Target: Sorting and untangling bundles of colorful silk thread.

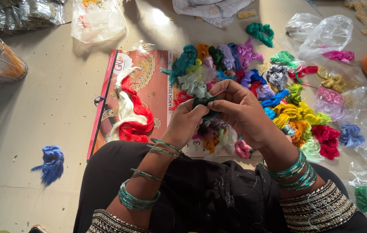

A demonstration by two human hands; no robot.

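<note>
1. Dark green silky thread bundle: held between both hands, above the lap, near edge of the thread pile.
2. Left hand: fingers curled, pinching the bundle's left end; green bangles on wrist.
3. Right hand: fingers bent, gripping bundle's right side w/ thumb & fingertips; stacked green bangles on wrist.
4. Heap of many-coloured thread skeins: spread on floor just beyond the hands, far-right.
5. Red-and-white thread hank: lies on a red printed calendar, left of hands.
6. Blue thread skein: alone on floor, near left, well apart.
7. Clear plastic bags: far right.
</note>
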